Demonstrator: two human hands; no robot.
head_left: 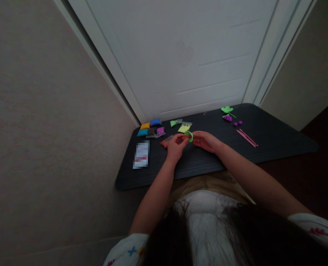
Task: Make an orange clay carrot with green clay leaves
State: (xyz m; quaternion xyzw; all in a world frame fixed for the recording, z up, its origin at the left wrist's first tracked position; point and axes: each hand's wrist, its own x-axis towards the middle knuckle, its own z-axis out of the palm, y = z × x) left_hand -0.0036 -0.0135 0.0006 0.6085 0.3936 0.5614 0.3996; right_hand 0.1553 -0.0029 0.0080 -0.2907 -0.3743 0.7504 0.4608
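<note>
Over the front middle of the table, my left hand (176, 146) pinches a small orange clay piece (185, 137). A light green clay piece (191, 136), thin and curved, sits against its right end. My right hand (206, 141) meets it from the other side, fingers curled and fingertips at the green clay. The fingers partly hide both pieces. Just behind my left hand lies a clear bag of orange clay (164, 143). Further back are a bag of green clay (175, 123) and a bag of yellow-green clay (184, 128).
On the dark table (208, 160), several clay packets (143, 132) and a phone with a blurred screen (142, 155) lie left. At right are a green clay leaf (226, 109), a purple clay cluster (228, 118), two purple balls (238, 123) and pink tools (246, 137). A white door (208, 48) stands behind.
</note>
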